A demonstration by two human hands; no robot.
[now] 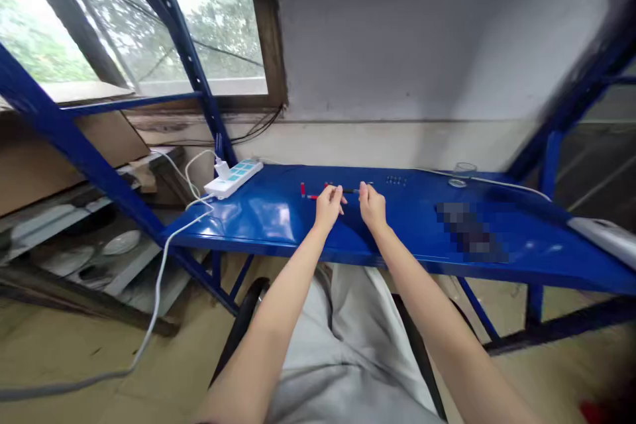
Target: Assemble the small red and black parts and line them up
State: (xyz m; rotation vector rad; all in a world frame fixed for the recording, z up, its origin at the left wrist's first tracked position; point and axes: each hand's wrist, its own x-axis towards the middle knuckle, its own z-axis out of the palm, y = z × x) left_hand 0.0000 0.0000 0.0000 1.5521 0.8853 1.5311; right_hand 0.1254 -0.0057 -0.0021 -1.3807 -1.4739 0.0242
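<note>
Both my arms reach forward over a blue metal shelf point(258, 212). My left hand point(328, 204) has its fingers curled round one end of a thin dark rod point(350, 191). My right hand point(372, 203) pinches the rod's other end. A few small red pieces point(303, 189) lie on the shelf just left of my left hand. A cluster of small dark bits point(396, 180) sits behind my right hand.
A white power strip point(233, 177) with a plugged-in charger and white cable lies at the shelf's back left. A glass point(464, 172) stands at the back right. Blue rack posts frame both sides. Plates sit on a low shelf at the left.
</note>
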